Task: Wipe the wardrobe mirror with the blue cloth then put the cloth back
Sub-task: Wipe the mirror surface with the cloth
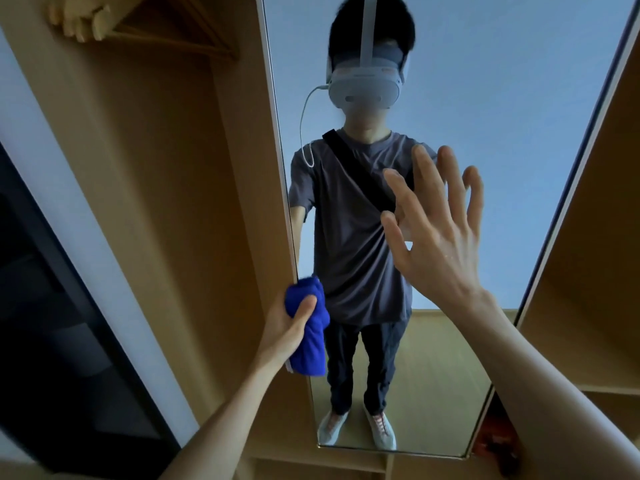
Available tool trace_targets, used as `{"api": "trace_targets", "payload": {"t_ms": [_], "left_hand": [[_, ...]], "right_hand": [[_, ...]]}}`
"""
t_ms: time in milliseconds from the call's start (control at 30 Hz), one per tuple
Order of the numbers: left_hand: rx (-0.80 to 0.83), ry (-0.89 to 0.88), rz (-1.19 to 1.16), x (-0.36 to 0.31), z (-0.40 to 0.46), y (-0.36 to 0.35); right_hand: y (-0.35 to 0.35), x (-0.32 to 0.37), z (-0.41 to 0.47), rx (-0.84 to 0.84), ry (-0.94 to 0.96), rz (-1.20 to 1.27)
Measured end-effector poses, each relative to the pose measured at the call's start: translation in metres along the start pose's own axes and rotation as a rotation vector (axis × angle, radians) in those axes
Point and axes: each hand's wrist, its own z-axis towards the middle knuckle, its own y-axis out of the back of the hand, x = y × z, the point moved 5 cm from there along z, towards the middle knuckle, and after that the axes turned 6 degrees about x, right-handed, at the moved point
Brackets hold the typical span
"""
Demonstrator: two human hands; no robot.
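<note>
The tall wardrobe mirror point(485, 81) fills the middle of the head view, framed in light wood, and reflects a person wearing a headset. My left hand point(287, 327) grips the bunched blue cloth point(311, 337) at the mirror's lower left edge, thumb curled over the fabric. My right hand point(436, 233) is raised with fingers spread and straight, palm toward the glass at mid height; its fingertips look close to or on the mirror, and I cannot tell which.
An open wooden wardrobe compartment point(173, 202) stands to the left, with wooden hangers point(166, 26) near the top. Wooden shelves point(595, 271) are on the right. A dark panel point(52, 306) runs along the far left. Something red point(491, 434) lies low at the right.
</note>
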Motion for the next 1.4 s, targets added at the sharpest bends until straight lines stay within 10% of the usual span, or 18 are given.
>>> {"api": "trace_targets", "payload": {"t_ms": [267,700,1100,1400], "left_hand": [[-0.049,-0.145,-0.079,-0.085,0.052,0.017],[0.097,0.208,0.085,0.093,-0.047,-0.016],[-0.031,0.008,-0.092,0.023,-0.005,-0.005],[0.048,0.210,0.036,0.131,-0.058,-0.021]], "right_hand": [[-0.005,0.000,-0.003,0.024,-0.026,-0.030],[-0.001,-0.001,0.001,0.042,0.007,-0.077],[-0.005,0.036,-0.084,0.122,0.058,0.224],[-0.033,0.043,-0.141,0.242,0.051,0.220]]}}
